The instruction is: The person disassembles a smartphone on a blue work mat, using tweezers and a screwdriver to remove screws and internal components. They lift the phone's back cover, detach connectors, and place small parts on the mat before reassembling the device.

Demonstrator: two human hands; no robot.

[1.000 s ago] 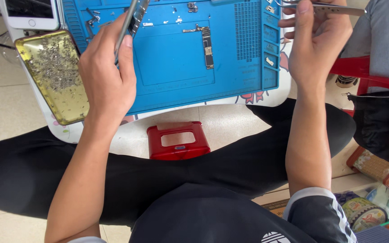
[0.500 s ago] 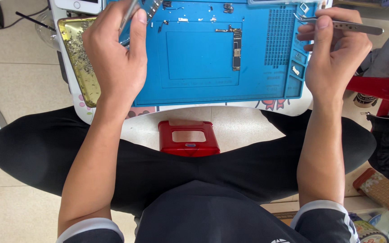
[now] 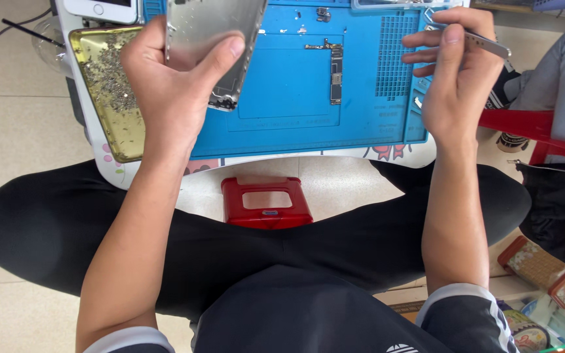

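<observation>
Beside left hand [image 3: 171, 98], screw-filled gold tray [image 3: 109, 85]

Work mat [image 3: 276, 131] lies on the small table [image 3: 400, 153], covering most of it. Tray of screws [image 3: 109, 91] sits at the mat's left edge, partly under the left hand [image 3: 171, 91]. Phone [image 3: 102, 8] at the table's far left corner, behind the tray. Left hand holds a phone shell [image 3: 214, 39] above the mat's far left part. Circuit board [image 3: 336, 72] lies on the mat, right of centre. Right hand [image 3: 456, 72] with tweezers [image 3: 485, 42] over the mat's right edge. Stool [image 3: 266, 201] on the floor at the table's near edge, between the knees.
</observation>
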